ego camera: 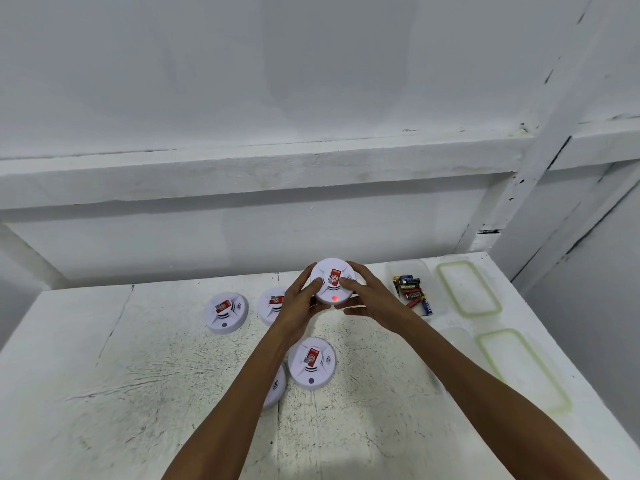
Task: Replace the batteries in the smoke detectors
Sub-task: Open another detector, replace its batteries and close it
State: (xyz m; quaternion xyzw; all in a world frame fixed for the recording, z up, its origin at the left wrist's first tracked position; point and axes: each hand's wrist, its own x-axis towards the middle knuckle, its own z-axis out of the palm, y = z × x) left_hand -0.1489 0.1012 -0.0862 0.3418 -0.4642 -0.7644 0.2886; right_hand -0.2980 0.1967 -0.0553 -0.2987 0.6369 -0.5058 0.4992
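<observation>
I hold a round white smoke detector (331, 279) with a red sticker above the table, its red light lit. My left hand (302, 299) grips its left edge. On the right edge sits my right hand (367, 296), thumb pressing the top face. Several more white detectors lie on the table: one at the left (227, 312), one (270, 304) partly behind my left hand, one nearer me (311, 362), and one (275, 388) mostly hidden under my left forearm. A clear container (436, 292) at the right holds several batteries (411, 291).
The white table (138, 375) has a worn, scratched top. A second clear container (457, 355) stands nearer me on the right. Two green-rimmed lids (468, 289) (523, 370) lie along the right edge. A white wall with a ledge runs behind.
</observation>
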